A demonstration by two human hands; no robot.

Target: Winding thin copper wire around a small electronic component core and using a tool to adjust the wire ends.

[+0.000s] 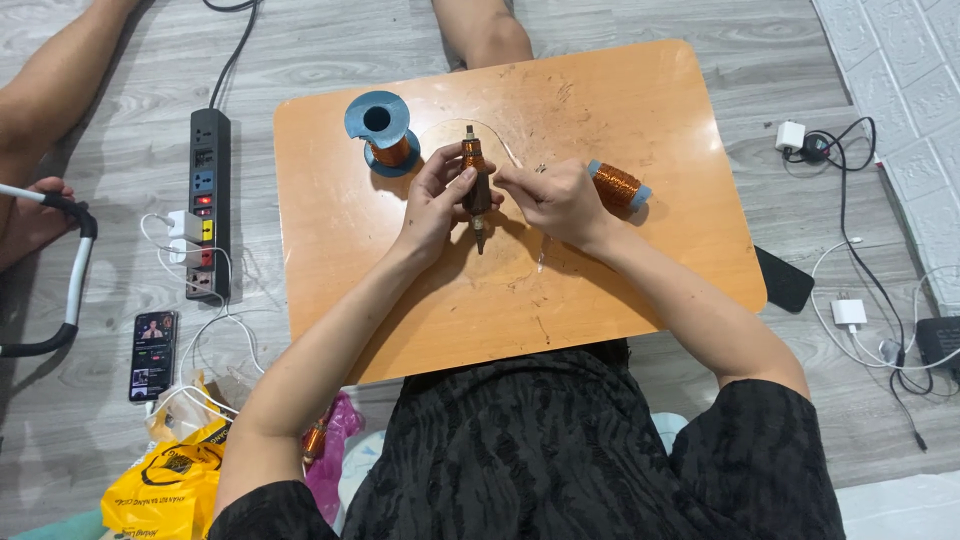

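Over the middle of a small orange table [640, 90], my left hand [437, 195] grips a small dark motor rotor [475, 180] wound with copper wire, its shaft pointing toward me. My right hand [553, 200] pinches something thin next to the rotor, likely a strand of copper wire, too fine to see clearly. An upright blue spool of copper wire [382, 132] stands just behind my left hand. A second spool of copper wire [617, 186] lies on its side right behind my right hand.
A black power strip [208, 205] with plugged chargers lies on the floor left of the table. A phone [153, 353] and a yellow bag [170, 485] sit near my left elbow. Another phone [783, 279], chargers and cables lie right. Another person's leg [485, 30] is beyond the table.
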